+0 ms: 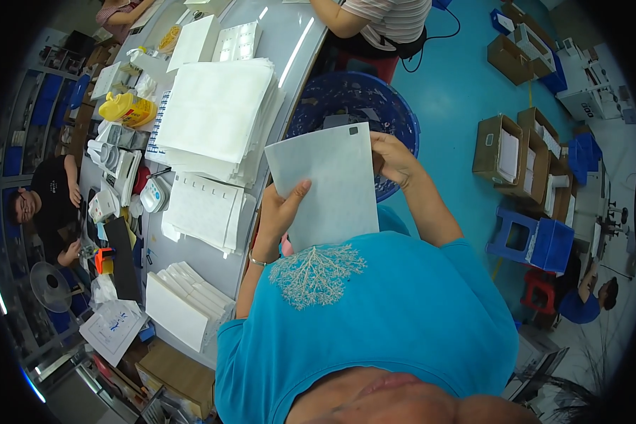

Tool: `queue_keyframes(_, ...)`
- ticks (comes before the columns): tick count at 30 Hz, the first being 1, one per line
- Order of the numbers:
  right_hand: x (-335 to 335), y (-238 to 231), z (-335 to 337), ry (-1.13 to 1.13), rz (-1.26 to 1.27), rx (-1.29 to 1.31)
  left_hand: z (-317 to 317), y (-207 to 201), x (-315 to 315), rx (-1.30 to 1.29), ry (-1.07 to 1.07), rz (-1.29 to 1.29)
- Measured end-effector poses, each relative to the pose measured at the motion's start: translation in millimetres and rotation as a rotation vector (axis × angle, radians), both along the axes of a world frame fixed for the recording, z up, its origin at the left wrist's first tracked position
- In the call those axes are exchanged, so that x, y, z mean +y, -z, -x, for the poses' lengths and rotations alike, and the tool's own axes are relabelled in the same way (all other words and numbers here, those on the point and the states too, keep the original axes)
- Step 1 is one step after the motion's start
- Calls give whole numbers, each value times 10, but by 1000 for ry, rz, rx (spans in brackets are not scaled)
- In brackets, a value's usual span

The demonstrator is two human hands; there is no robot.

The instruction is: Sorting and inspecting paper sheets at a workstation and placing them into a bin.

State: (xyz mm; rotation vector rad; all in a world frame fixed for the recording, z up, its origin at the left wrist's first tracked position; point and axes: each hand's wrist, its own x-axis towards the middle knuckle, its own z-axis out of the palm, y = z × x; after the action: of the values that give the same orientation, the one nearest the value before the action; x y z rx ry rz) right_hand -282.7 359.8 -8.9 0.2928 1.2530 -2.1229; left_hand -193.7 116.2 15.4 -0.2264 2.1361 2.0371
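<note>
Paper (328,187) btwn L-grip (279,214), R-grip (397,159)

ok so take the big paper stack (212,109) on the tabletop (279,42) as your landmark: there's a bottle (128,109) off to its left, a box (194,42) just beyond it, a lower pile (208,212) right on the near side, and folded bundles (177,307) nearer still. Bin (397,113)'s right of the stack, past the tabletop edge, the held sheet (325,184)'s right and a bit nearer, and cartons (498,152) are way over right
</note>
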Motion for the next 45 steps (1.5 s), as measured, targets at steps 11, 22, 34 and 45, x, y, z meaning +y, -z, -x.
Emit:
queue_keyframes(11,42,-117,-103,-67,-304,383,112,82,16,-8,36,-52)
queue_keyframes(22,204,-72,-90,42,-506,449,230,86,168,43,80,32)
queue_keyframes(34,136,-93,-62,2,-215,100,236,75,117,-78,48,-97)
queue_keyframes(45,19,11,-197,-176,-197,189,121,76,-9,-54,-86,-110)
